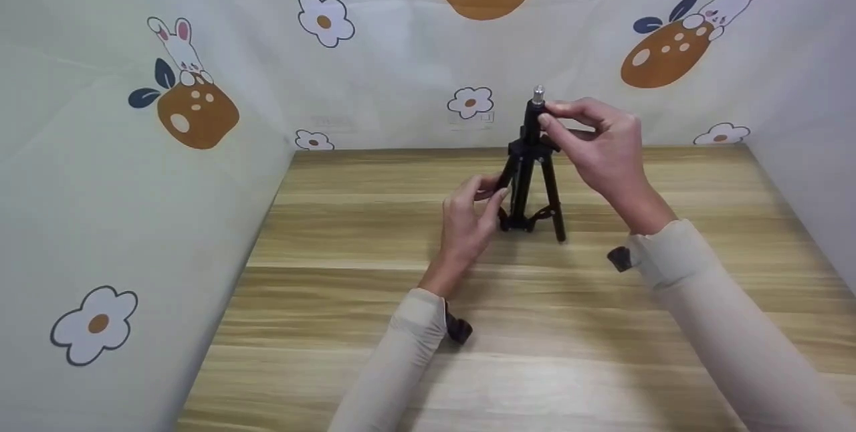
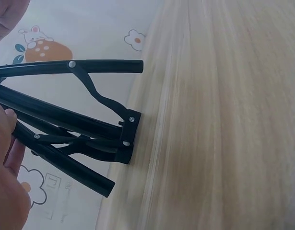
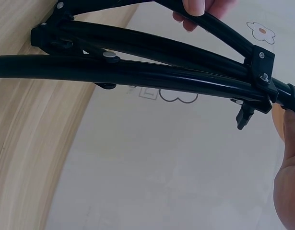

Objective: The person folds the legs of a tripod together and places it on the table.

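Observation:
A small black tripod stand (image 1: 523, 188) with a silver stud (image 1: 538, 94) on top is upright over the table, its legs only partly spread. My left hand (image 1: 468, 218) pinches one leg between thumb and fingers; the left wrist view shows that grip on the tripod leg (image 2: 65, 165) beside the hinged braces (image 2: 101, 98). Up at the neck, just under the stud, my right hand (image 1: 608, 148) holds the stand between thumb and forefinger. In the right wrist view only part of the right hand (image 3: 289, 187) shows, past the leg collar (image 3: 260, 67) and a small knob (image 3: 244, 117).
The wood-grain table (image 1: 334, 311) spreads out in front of the stand. A pale cloth backdrop (image 1: 388, 84) printed with rabbits, oranges and flowers rises behind it and along both sides. Small black devices (image 1: 459, 326) sit at both wrists.

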Demonstrator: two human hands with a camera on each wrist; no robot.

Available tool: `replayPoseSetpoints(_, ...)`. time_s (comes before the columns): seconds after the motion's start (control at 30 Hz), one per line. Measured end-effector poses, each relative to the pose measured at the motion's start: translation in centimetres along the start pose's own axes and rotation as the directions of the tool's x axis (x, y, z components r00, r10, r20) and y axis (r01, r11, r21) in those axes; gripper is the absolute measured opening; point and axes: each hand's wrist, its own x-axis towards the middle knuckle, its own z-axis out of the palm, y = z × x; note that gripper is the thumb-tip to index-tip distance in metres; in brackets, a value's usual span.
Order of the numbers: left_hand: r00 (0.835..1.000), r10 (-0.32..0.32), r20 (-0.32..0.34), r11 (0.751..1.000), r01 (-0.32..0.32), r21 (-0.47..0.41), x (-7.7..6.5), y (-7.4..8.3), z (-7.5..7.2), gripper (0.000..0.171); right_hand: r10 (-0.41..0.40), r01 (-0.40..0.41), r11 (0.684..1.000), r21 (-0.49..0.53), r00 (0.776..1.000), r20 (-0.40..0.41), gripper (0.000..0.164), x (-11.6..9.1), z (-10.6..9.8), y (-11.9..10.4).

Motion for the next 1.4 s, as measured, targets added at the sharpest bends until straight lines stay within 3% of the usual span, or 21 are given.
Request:
replayPoseSetpoints(0.8,1.000,-0.010,0.000,1.000,0.010,-0.014,0.21,0.30,0.30,0.017,0.022,-0.022,0.999,0.027,1.000,-0.015,0.016,-0.08,0.02,-0.01)
replayPoseSetpoints(1.4,0.998,-0.055,0.015,0.998,0.055,-0.037,0.43,0.45,0.66,0.022,0.020,-0.019,0.999,0.036,1.000,-0.009,0.015,-0.05,0.03,0.17)
